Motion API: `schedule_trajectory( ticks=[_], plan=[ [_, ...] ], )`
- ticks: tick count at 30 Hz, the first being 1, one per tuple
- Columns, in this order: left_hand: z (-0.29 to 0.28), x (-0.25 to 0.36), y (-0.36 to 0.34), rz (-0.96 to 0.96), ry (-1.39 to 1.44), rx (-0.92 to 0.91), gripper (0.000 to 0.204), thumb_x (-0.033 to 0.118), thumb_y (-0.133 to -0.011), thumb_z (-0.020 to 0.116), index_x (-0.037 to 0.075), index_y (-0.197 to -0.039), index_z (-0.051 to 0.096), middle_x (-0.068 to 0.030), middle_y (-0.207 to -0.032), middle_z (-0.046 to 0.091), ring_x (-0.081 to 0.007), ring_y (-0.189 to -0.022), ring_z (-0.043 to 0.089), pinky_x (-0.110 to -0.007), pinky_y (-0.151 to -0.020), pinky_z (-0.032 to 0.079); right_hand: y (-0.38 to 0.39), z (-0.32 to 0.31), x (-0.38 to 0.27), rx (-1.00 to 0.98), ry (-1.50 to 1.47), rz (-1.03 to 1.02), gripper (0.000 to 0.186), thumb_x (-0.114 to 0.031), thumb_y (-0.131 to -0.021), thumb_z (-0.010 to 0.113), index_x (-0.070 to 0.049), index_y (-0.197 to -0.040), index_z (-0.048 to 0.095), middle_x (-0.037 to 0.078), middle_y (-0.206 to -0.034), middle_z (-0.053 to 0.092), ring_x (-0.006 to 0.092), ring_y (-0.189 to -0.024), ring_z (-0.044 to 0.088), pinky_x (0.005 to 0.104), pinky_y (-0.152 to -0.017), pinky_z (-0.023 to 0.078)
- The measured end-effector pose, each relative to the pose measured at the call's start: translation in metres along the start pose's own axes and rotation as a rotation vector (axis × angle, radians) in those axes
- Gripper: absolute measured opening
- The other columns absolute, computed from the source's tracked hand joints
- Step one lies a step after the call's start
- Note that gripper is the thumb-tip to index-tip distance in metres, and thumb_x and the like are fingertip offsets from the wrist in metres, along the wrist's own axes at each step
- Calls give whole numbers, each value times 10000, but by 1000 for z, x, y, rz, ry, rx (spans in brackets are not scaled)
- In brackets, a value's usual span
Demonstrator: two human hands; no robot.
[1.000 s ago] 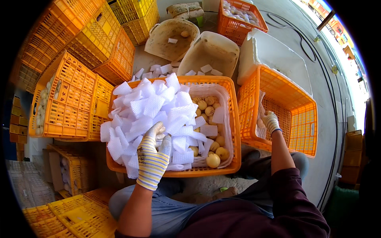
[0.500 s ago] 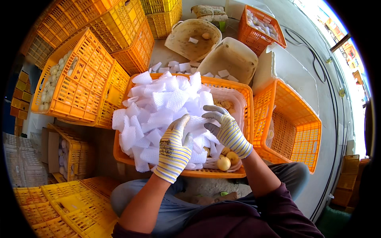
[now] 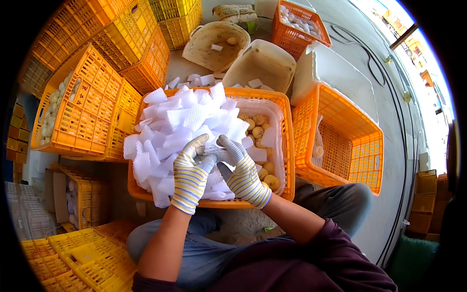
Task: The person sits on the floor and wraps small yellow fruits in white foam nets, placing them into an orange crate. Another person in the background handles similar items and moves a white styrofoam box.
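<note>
My left hand (image 3: 189,177) and my right hand (image 3: 245,177), in gloves with striped cuffs and backs, are closed round a white foam net sleeve (image 3: 218,152) between their fingertips. Beneath them a heap of similar sleeves (image 3: 168,117) fills much of an orange plastic basket (image 3: 287,151). Round pale-yellow fruits (image 3: 270,181) show along the basket's right side, beside white mesh lining (image 3: 275,117).
Orange and yellow crates (image 3: 82,109) are stacked at left. An orange crate (image 3: 357,155) holding some pale netting stands at right. Behind are two worn tubs (image 3: 206,51), a white box (image 3: 340,65) and a red crate (image 3: 287,36). Cables (image 3: 369,53) lie on the floor.
My right hand has come from the right-hand crate into the central basket, beside my left. The two hands have closed in together on a foam sleeve.
</note>
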State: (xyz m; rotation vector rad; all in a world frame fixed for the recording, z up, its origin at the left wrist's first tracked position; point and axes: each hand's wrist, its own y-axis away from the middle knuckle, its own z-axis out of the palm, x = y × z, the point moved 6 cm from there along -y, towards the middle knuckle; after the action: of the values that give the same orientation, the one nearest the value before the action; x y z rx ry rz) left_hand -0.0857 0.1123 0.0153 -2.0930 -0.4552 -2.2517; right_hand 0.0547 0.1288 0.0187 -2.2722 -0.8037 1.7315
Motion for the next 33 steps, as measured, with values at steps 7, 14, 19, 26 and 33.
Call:
schedule_trajectory(
  ticks=[7,14,19,26,33],
  plan=[
    [-17,10,-4,10,24,186,480,-68,-848,624,8,-1315,541,-57,-1004,610,-84,-787,580,-219,-649,542,20,-30,42,24,22,182,598,43,-801,658,-57,-1360,471,178,-1184,603,286,-970,637,361,-836,536],
    [2,23,-7,19,41,152,493,-49,-856,615,35,-1334,535,-71,-1036,597,-90,-792,583,-219,-645,556,-16,-74,201,-204,689,613,292,-200,-889,599,-39,-1129,633,207,-1093,666,344,-988,658,435,-865,516],
    [8,22,-10,20,-16,112,496,-52,-856,616,38,-1337,537,-68,-1047,594,-88,-833,571,-215,-689,547,-22,-33,276,-495,1074,736,488,-336,-800,715,-42,-1178,620,209,-1153,653,350,-1039,645,441,-911,513],
    [-7,20,-14,19,20,193,489,-59,-864,605,28,-1339,528,-74,-1038,594,-84,-791,575,-219,-656,545,-37,-53,259,-354,732,837,558,-322,-729,736,9,-1159,609,254,-1131,648,407,-1050,620,450,-915,500],
    [-6,13,-13,-42,-10,215,476,-46,-876,594,23,-1340,513,-87,-1065,582,-103,-774,597,-222,-603,549,-24,-80,129,-70,-1211,813,589,-414,-880,688,1,-1276,554,126,-1108,671,201,-925,657,353,-848,529]
  ],
)
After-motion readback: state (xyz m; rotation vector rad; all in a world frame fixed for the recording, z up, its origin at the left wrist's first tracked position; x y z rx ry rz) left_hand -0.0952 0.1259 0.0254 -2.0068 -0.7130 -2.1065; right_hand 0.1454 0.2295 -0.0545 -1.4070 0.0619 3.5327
